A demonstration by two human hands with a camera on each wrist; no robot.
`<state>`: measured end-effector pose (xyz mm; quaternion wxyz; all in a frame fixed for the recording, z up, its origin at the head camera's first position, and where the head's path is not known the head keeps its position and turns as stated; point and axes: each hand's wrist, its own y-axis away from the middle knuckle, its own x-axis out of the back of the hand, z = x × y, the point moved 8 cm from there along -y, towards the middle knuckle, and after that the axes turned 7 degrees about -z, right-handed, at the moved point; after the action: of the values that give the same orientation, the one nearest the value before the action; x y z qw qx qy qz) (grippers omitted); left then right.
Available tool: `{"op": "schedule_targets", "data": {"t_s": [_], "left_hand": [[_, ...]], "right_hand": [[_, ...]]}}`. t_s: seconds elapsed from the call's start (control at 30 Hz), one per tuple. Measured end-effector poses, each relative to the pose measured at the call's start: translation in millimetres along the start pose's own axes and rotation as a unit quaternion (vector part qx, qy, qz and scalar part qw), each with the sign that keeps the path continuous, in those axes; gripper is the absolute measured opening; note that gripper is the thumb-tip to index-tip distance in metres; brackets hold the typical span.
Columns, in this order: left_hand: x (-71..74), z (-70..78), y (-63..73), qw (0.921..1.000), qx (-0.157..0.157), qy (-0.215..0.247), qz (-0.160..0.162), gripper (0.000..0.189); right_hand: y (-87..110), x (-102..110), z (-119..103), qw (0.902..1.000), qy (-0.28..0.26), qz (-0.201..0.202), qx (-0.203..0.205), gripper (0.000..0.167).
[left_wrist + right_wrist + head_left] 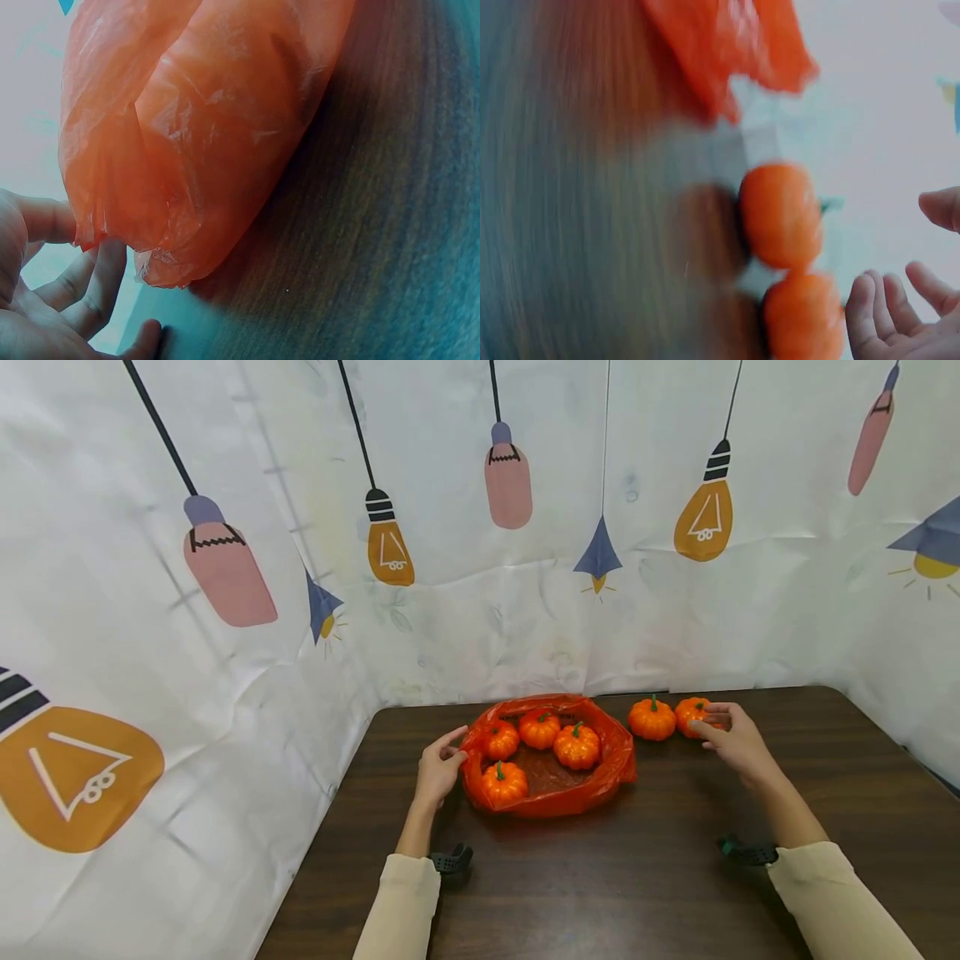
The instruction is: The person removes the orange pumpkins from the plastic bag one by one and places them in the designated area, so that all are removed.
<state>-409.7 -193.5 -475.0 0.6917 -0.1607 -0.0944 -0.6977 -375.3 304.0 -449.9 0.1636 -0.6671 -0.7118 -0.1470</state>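
A red-orange plastic bag (pixel 558 800) lies wide open on the table, with several small orange pumpkins (pixel 577 747) inside it. My left hand (pixel 437 775) pinches the bag's left rim; the left wrist view shows thumb and fingertips at the gathered plastic edge (pixel 97 225). Right of the bag, two more pumpkins stand side by side, a left one (pixel 652 719) and a right one (pixel 686 716). My right hand (pixel 738 745) is at the right pumpkin, partly covering it in the head view. In the right wrist view its fingers (pixel 862 307) are spread and apart from both pumpkins, holding nothing.
The dark wooden table (pixel 585 893) runs back to a white curtain (pixel 465 635) printed with lamps, which also hangs along the left side. A dark wrist mount (pixel 452 859) sits at the left wrist and another mount (pixel 748 852) at the right wrist.
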Motion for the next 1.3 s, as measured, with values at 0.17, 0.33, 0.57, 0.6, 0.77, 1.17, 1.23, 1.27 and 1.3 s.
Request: {"op": "schedule_targets", "data": {"t_s": [0.17, 0.33, 0.57, 0.6, 0.77, 1.17, 1.23, 1.27, 1.3], "left_hand": [[0.3, -0.7, -0.1, 1.0000, 0.005, -0.004, -0.001, 0.044], [0.5, -1.6, 0.0, 1.0000, 0.006, -0.002, -0.003, 0.046], [0.1, -1.8, -1.0, 1.0000, 0.001, 0.000, 0.000, 0.045], [0.2, -1.6, -1.1, 1.0000, 0.000, 0.001, 0.001, 0.045], [0.9, -0.9, -0.7, 1.0000, -0.005, 0.004, 0.002, 0.044], [0.3, -1.0, -1.1, 1.0000, 0.001, -0.002, 0.001, 0.044], [0.2, -1.4, -1.3, 1.0000, 0.001, -0.003, 0.001, 0.044], [0.3, -1.7, -1.3, 1.0000, 0.000, -0.002, 0.002, 0.044], [0.5, -2.0, -1.5, 1.0000, -0.001, -0.002, 0.002, 0.045]], "right_hand": [[5.5, -31, -38, 0.9969, 0.026, -0.026, 0.070, 0.063], [7.7, -63, -61, 0.9937, 0.029, -0.060, 0.091, 0.058], [3.3, -98, -74, 0.9904, -0.006, -0.079, 0.114, 0.054], [2.0, -102, -75, 0.9898, -0.011, -0.079, 0.118, 0.054], [-5.9, -120, -79, 0.9876, -0.025, -0.076, 0.136, 0.052], [-23.3, -141, -72, 0.9919, 0.017, -0.075, 0.101, 0.067], [-24.2, -142, -70, 0.9923, 0.030, -0.072, 0.096, 0.069], [-24.5, -143, -69, 0.9924, 0.037, -0.071, 0.093, 0.070], [-24.8, -144, -69, 0.9923, 0.044, -0.070, 0.092, 0.071]]}}
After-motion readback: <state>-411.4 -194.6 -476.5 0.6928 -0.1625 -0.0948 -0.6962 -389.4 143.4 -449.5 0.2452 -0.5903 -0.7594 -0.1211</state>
